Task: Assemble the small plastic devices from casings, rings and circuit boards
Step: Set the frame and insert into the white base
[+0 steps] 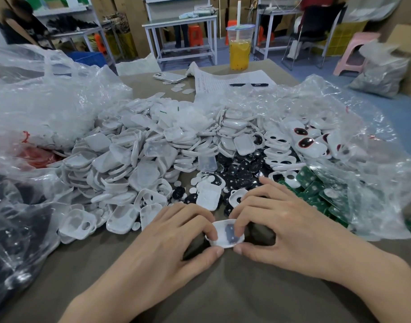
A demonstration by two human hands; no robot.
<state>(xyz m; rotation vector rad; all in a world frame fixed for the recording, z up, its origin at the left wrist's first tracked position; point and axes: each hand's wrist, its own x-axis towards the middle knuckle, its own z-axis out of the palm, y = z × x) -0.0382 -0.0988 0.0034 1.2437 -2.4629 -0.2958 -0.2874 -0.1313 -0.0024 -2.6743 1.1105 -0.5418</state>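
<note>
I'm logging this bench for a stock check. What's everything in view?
held casing: one, white, front centre
casings: many, white, heaped mid-table
discs: many, black, right of the heap
circuit boards: many, green, right side
plastic bags: several, clear, left and right
drink cup: one, orange liquid, far end
phone: one, pale, far end
paper sheet: one, white, beside phone
pens: seemingly two, black, on paper
table: one, grey-brown
left hand: pinches held casing
right hand: pinches held casing

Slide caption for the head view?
Left hand and right hand pinch a white casing before heaps of casings and green circuit boards.
</note>
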